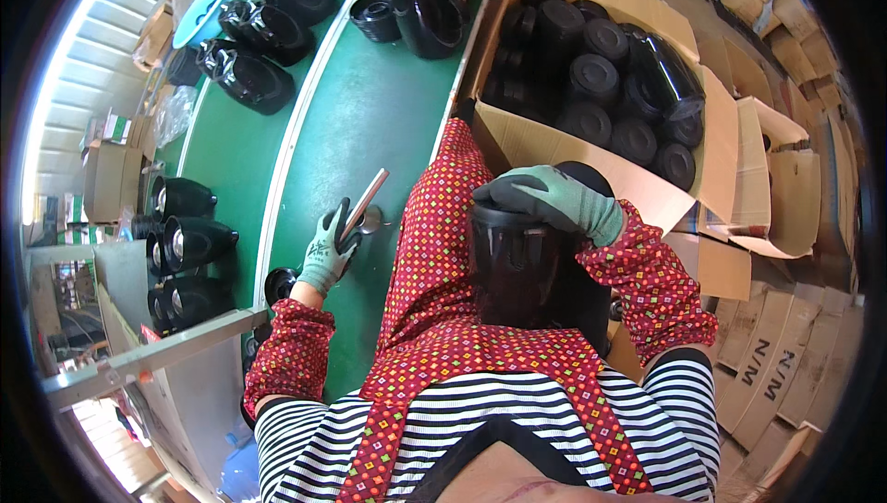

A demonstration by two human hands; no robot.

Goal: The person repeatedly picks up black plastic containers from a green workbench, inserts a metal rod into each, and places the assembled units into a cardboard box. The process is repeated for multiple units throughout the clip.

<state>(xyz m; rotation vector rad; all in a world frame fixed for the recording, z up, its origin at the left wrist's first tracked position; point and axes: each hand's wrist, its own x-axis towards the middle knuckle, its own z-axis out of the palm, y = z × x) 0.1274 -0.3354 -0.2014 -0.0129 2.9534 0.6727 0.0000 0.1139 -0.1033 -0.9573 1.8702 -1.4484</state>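
Gripping metal tool (362, 206) w/ left hand (328, 249); right hand (545, 196) clamped on black housing (527, 263) top

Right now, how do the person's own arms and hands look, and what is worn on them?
Both hands wear knit work gloves, pale green with dark coated palms and fingers: the left hand glove has a dark marking on its back, the right hand glove shows dark fingertips. Each forearm is covered by a loose red sleeve cover with a small multicoloured diamond pattern, gathered at the wrist. Above them a black-and-white striped top shows.
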